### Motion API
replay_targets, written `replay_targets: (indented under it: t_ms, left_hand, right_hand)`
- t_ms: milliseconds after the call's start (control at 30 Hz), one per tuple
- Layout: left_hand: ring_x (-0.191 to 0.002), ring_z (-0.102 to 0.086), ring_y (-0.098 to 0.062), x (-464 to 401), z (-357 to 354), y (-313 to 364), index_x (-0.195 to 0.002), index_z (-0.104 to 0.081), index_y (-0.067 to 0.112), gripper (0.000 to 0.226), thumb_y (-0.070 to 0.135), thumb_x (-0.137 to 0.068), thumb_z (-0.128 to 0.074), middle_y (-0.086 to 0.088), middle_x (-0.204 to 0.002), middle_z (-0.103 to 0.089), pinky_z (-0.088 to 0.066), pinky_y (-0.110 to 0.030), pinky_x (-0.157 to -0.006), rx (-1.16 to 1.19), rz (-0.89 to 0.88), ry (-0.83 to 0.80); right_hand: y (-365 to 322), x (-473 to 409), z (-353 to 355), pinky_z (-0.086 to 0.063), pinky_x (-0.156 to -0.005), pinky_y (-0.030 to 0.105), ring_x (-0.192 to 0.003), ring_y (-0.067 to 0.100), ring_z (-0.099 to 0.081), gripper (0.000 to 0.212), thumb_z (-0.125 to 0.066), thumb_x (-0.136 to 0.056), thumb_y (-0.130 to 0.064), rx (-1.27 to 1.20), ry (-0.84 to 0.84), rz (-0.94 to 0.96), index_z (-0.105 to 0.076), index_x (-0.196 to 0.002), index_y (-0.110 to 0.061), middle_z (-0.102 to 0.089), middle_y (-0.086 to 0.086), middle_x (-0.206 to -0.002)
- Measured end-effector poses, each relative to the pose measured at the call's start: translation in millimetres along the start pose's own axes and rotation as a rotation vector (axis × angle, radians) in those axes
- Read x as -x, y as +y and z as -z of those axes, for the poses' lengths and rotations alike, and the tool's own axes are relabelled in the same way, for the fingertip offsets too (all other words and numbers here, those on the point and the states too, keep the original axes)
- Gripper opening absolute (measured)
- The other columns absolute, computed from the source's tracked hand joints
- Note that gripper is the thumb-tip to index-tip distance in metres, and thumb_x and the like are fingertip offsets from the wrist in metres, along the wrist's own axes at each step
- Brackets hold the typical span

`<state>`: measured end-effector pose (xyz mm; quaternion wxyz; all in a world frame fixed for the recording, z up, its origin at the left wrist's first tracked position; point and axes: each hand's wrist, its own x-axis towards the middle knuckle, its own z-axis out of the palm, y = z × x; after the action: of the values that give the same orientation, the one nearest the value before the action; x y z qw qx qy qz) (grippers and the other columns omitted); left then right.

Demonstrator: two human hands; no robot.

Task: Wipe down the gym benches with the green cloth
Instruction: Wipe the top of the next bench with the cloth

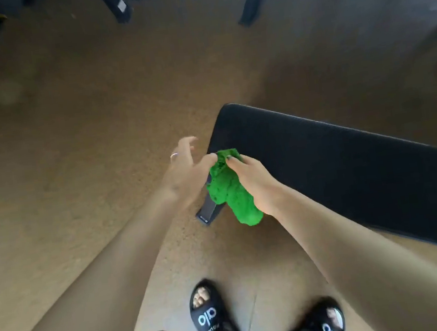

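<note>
One green cloth (231,191) is hanging bunched in the right hand (252,180), whose fingers are curling round it at the near end of one black bench (349,165). The left hand (187,169) is touching the cloth's top, fingers spread loosely. Two slides (206,308) are standing on the brown floor (73,155).

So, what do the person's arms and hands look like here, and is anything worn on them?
Both forearms are bare, with no sleeves, gloves or watch in view. The left hand wears a thin, light-coloured ring on one finger. The right hand shows no ring or band that I can make out; the picture is somewhat blurred.
</note>
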<state>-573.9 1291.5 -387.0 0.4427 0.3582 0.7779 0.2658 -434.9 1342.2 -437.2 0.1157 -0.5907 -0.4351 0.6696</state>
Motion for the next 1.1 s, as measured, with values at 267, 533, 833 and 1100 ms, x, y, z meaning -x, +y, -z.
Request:
replay_targets:
  t_ms: [267,533,833,1100]
  left_hand:
    - [-0.105,-0.068,-0.022,87,142,111,-0.123,-0.055,0.010,0.038,0.013,-0.090,-0.073,-0.007,-0.115,-0.066,-0.058,-0.046,-0.096,0.004,0.168,-0.238]
    - [-0.090,-0.066,-0.017,100,251,184,-0.106,-0.066,0.017,0.024,0.020,-0.085,-0.076,-0.003,-0.101,-0.073,-0.051,-0.032,-0.082,-0.098,0.098,-0.189]
    - [-0.076,-0.060,-0.010,56,273,267,-0.093,-0.064,0.031,0.008,0.031,-0.088,-0.071,0.009,-0.084,-0.067,-0.043,-0.028,-0.064,-0.511,-0.157,-0.367]
    - [-0.090,-0.056,-0.017,-10,310,311,-0.080,-0.063,0.019,0.023,0.037,-0.091,-0.070,0.001,-0.099,-0.055,-0.045,-0.034,-0.077,-0.560,-0.225,-0.262]
  right_hand:
    - [-192,124,-21,-0.053,-0.100,0.049,-0.101,0.037,-0.070,0.039,-0.062,-0.079,-0.017,0.063,-0.455,-0.132,-0.068,-0.114,0.000,-0.070,0.021,-0.111]
    - [-308,180,-32,-0.058,-0.082,0.038,-0.097,0.024,-0.066,0.044,-0.074,-0.081,-0.009,0.709,-0.281,0.149,-0.063,-0.122,-0.018,-0.067,0.004,-0.108]
    - [-361,163,4,-0.043,-0.060,0.033,-0.064,0.016,-0.055,0.007,-0.065,-0.079,-0.018,0.611,-0.205,0.177,-0.064,-0.080,-0.011,-0.058,-0.001,-0.070]
    - [-416,107,18,-0.058,-0.078,0.039,-0.090,0.023,-0.070,0.026,-0.080,-0.079,-0.013,0.286,-0.168,0.145,-0.070,-0.102,-0.021,-0.073,0.007,-0.100]
